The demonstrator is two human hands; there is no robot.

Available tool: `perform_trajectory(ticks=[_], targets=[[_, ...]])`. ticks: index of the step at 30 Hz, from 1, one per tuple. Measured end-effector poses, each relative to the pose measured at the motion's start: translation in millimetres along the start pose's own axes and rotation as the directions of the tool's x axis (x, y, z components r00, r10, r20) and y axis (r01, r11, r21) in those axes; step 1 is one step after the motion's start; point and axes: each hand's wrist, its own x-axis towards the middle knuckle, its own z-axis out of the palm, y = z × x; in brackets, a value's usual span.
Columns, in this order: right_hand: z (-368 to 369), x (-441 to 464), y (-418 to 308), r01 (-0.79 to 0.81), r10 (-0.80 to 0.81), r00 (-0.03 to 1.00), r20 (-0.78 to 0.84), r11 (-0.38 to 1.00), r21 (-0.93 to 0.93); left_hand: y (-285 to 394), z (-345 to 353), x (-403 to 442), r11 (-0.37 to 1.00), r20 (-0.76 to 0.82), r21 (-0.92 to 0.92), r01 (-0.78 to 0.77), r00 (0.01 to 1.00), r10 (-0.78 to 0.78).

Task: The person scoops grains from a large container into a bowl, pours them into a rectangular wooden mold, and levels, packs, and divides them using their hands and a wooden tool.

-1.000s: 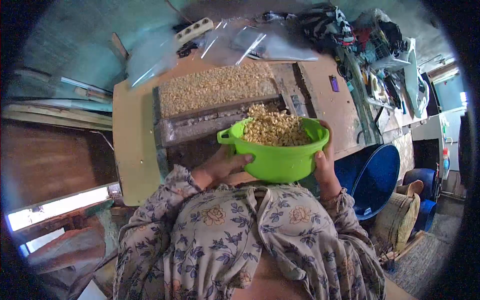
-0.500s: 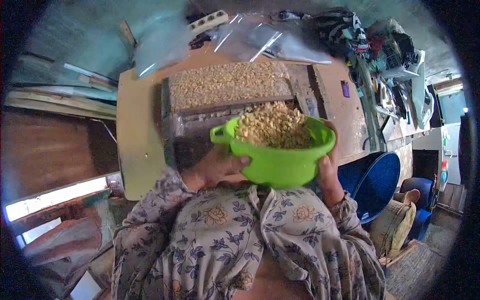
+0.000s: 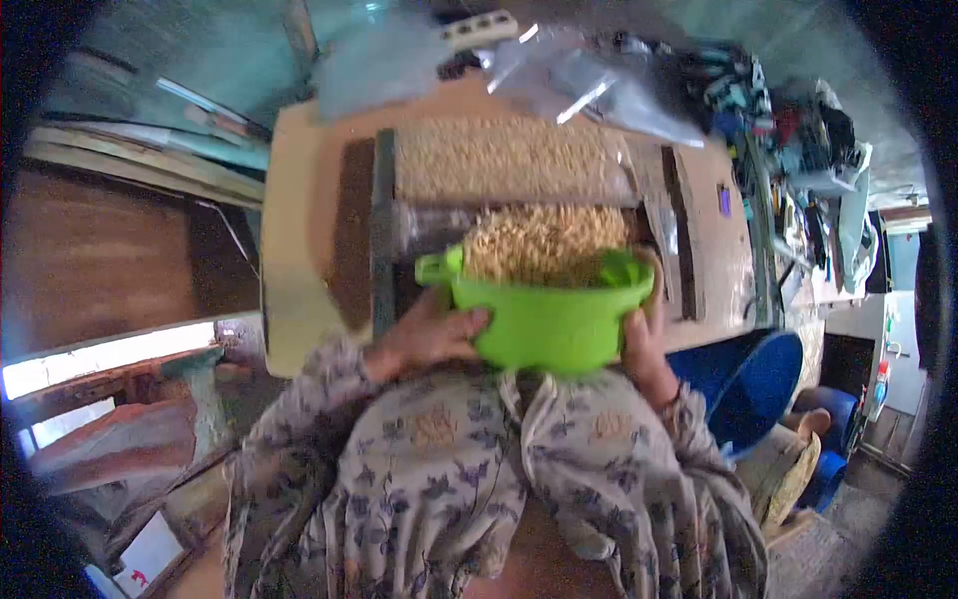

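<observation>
Bowl [image 3: 549, 324] by table [image 3: 725, 255], teal wall [image 3: 215, 55].

We see by one camera on the person's head, which faces forward and down, with a wide, rounded view. The flowered clothing [image 3: 429, 479] is nearest to us; then come the green bowl [image 3: 554, 327], the table [image 3: 296, 215] and, on the far side, the wall [image 3: 210, 60].

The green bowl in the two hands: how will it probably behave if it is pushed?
The green bowl seems stiff, showing no clear bend between the left hand and right hand. It may spill easily when jolted, since nut-like pieces heap above its rim.
</observation>
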Motion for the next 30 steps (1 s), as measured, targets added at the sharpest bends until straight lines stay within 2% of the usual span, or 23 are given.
perform_trajectory(ticks=[1, 3, 5, 6, 9, 11, 12, 13, 14, 16, 18, 19, 20, 22, 23, 25, 26, 28, 29, 30], targets=[[-1, 2, 8, 0.098, -0.098, 0.995, 0.016, 0.995, -0.015, 0, -3, -3, 0.998, -0.049, -0.042, 0.041, 0.998, -0.043], [6, -5, 3, 0.031, -0.029, 0.999, 0.029, 0.998, -0.05, -9, 5, -19, 0.983, -0.093, -0.132, 0.131, 0.985, -0.144], [10, 6, -1, 0.056, -0.049, 0.997, 0.065, 0.992, -0.115, -1, 0, -17, 0.937, -0.092, -0.349, 0.032, 0.993, -0.068], [13, 7, -2, 0.059, -0.051, 0.996, 0.068, 0.992, -0.115, -3, -1, -19, 0.937, -0.095, -0.349, 0.029, 0.993, -0.066], [26, 8, -7, 0.013, -0.009, 0.997, 0.072, 0.999, -0.051, -8, -7, -29, 0.982, -0.222, -0.186, -0.023, 0.975, -0.019], [38, 8, -19, 0.09, -0.09, 0.994, 0.065, 0.996, 0.003, -12, -13, -41, 0.927, -0.144, -0.376, 0.007, 0.987, -0.066], [38, 8, -8, -0.006, 0.01, 0.997, 0.078, 0.998, -0.056, -16, -13, -47, 0.897, -0.118, -0.441, 0.026, 0.989, -0.087], [41, 4, 1, 0.014, -0.013, 0.996, 0.09, 1.0, -0.019, -23, -16, -47, 0.974, -0.219, -0.222, -0.048, 0.976, -0.002], [45, 8, 5, 0.048, -0.05, 0.993, 0.107, 0.999, 0.022, -16, -20, -44, 0.993, -0.303, 0.023, -0.114, 0.946, 0.115], [47, 2, 4, -0.031, 0.028, 0.988, 0.149, 0.999, 0.017, -10, -17, -55, 0.971, -0.373, -0.097, 0.219, 0.897, -0.239], [50, 8, 3, -0.004, 0.007, 0.994, 0.114, 1.0, -0.021, -9, -18, -52, 0.939, -0.28, -0.343, 0.022, 0.952, -0.125], [52, 9, -1, -0.009, 0.011, 0.992, 0.123, 1.0, -0.019, -6, -19, -53, 0.94, -0.28, -0.341, 0.016, 0.953, -0.118], [53, 10, -3, -0.002, 0.004, 0.992, 0.125, 1.0, -0.019, -3, -19, -55, 0.974, -0.298, -0.228, 0.008, 0.952, -0.077], [55, 9, -5, -0.029, 0.026, 0.989, 0.145, 0.999, 0.019, -8, -21, -59, 0.993, -0.313, -0.114, 0.005, 0.949, -0.04], [58, 10, -9, -0.027, 0.024, 0.989, 0.145, 0.999, 0.02, -14, -23, -58, 0.992, -0.296, -0.03, -0.127, 0.949, 0.112], [63, 8, -18, 0.004, -0.018, 0.992, 0.128, 0.994, 0.112, -17, -28, -60, 0.967, -0.264, 0.045, -0.251, 0.931, 0.253], [63, 2, -15, -0.009, -0.005, 0.992, 0.125, 0.994, 0.11, -10, -31, -62, 0.982, -0.217, 0.185, 0.031, 0.976, 0.01], [61, 6, -7, -0.041, 0.03, 0.991, 0.128, 0.996, 0.084, -3, -35, -57, 0.895, -0.204, 0.353, 0.274, 0.956, -0.212], [57, 4, -7, -0.047, 0.033, 0.986, 0.162, 0.996, 0.082, -9, -29, -60, 0.972, -0.253, 0.156, 0.177, 0.958, -0.133], [57, -2, -7, -0.062, 0.048, 0.986, 0.157, 0.995, 0.082, -10, -23, -61, 0.99, -0.278, 0.052, 0.128, 0.954, -0.109]])
